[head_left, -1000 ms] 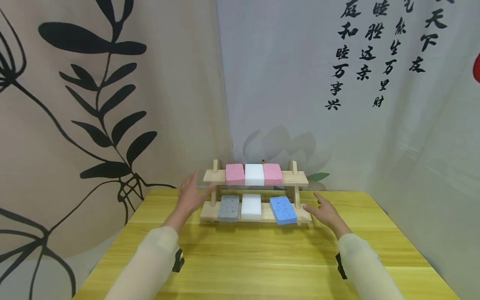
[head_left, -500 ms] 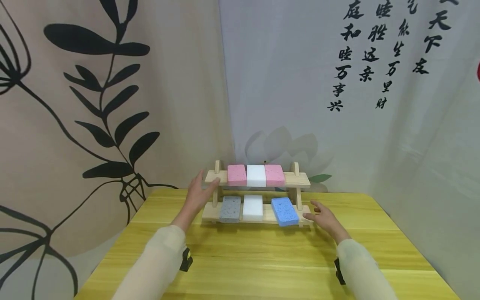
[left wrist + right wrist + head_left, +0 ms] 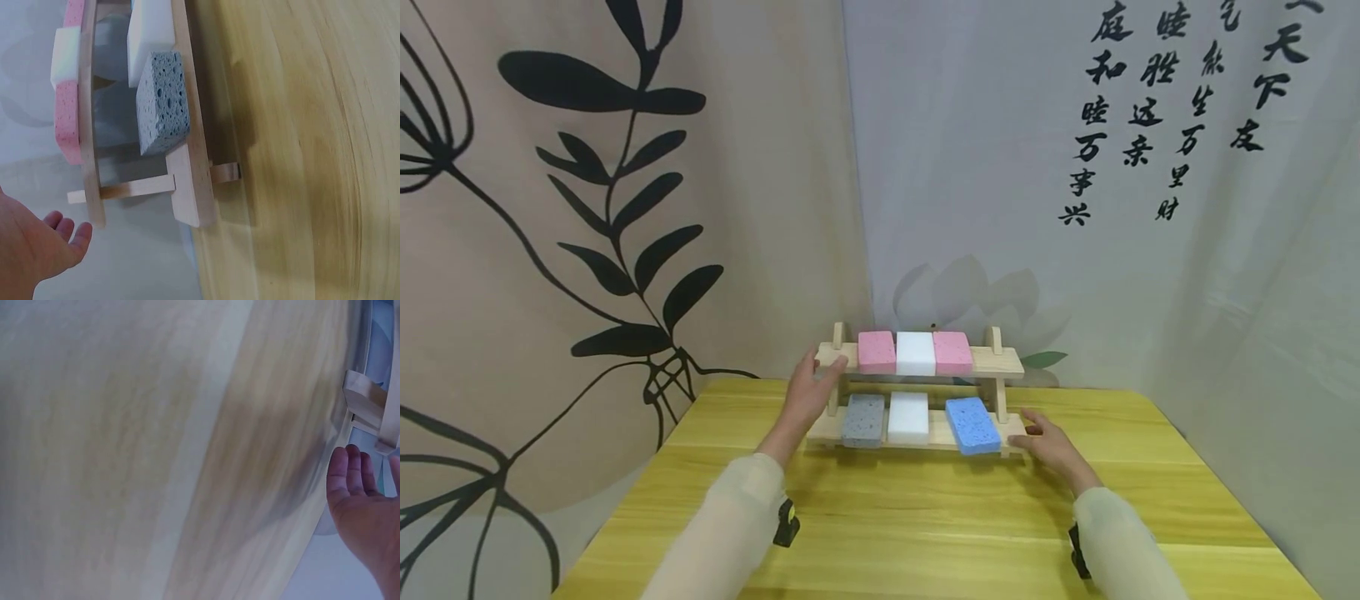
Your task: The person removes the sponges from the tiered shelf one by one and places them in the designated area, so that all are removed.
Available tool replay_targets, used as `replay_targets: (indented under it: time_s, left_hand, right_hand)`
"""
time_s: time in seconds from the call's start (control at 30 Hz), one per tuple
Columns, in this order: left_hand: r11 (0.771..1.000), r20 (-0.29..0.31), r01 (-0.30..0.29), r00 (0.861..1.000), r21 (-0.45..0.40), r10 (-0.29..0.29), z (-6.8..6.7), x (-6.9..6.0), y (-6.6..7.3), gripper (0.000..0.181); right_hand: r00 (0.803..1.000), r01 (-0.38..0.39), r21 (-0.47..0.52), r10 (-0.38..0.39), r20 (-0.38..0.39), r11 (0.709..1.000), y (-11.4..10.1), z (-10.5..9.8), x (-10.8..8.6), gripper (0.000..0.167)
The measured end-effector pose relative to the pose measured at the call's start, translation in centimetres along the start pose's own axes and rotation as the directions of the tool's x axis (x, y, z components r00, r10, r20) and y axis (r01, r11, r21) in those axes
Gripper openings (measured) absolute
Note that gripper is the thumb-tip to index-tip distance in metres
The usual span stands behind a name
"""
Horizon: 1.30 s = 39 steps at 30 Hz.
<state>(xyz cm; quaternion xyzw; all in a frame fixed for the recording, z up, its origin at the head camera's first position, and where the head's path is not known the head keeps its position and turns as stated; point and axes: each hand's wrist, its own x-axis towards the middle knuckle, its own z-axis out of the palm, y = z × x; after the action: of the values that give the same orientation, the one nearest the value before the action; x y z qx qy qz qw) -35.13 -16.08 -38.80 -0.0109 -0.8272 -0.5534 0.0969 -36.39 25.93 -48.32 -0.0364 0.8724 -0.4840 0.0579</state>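
Note:
A two-tier wooden rack [image 3: 996, 362] stands at the table's back. Its upper shelf bears a pink sponge [image 3: 876, 352], a white one [image 3: 915, 354] and another pink one [image 3: 952, 353]. On the lower shelf lie a grey sponge [image 3: 862, 421], a white one [image 3: 908, 418] and a tilted blue one [image 3: 973, 426]. My left hand [image 3: 807, 392] is at the upper shelf's left end, fingers relaxed; the left wrist view [image 3: 37, 244] shows a small gap to the wood. Beside the lower shelf's right end is my right hand [image 3: 1051, 446], fingers extended; whether it touches is unclear.
The yellow wood-grain table [image 3: 925, 517] extends in front of the rack. Behind it hangs a pale cloth [image 3: 760, 208] with dark plant drawings and black writing; another stretch of cloth [image 3: 1285, 333] runs along the right side.
My left hand has moved rightward, closer to the rack's left end. My right hand has come lower and nearer the lower shelf. The whole head view has shifted slightly.

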Motion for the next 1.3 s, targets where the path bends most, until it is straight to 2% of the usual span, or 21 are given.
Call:
replay_targets:
  time_s: [0.13, 0.37, 0.6, 0.77, 1.3]
  left_hand:
    - [1.000, -0.010, 0.028, 1.000, -0.010, -0.028, 0.4, 0.0, 0.0, 0.099]
    - [1.000, -0.018, 0.020, 1.000, 0.004, -0.019, 1.0, 0.1, 0.1, 0.089]
    - [1.000, -0.027, 0.021, 0.999, 0.009, -0.020, 1.3, 0.3, -0.2, 0.100]
    - [1.000, -0.029, 0.008, 1.000, 0.001, -0.008, 1.6, 0.5, -0.4, 0.094]
    - [1.000, -0.029, 0.029, 0.999, -0.009, -0.029, 2.0, 0.5, -0.4, 0.097]
  right_hand:
    - [1.000, -0.009, 0.010, 0.009, -0.008, 1.000, 0.2, 0.2, 0.1, 0.076]
    - [0.999, -0.028, 0.010, 0.028, -0.021, 1.000, 0.4, 0.3, 0.5, 0.074]
    - [1.000, -0.017, 0.012, 0.017, 0.008, 1.000, 0.8, 0.5, 0.3, 0.073]
    - [1.000, -0.025, 0.021, 0.025, 0.005, 0.999, 0.8, 0.7, 0.2, 0.073]
    - [1.000, -0.029, 0.019, 0.029, -0.007, 0.999, 0.6, 0.8, 0.2, 0.073]
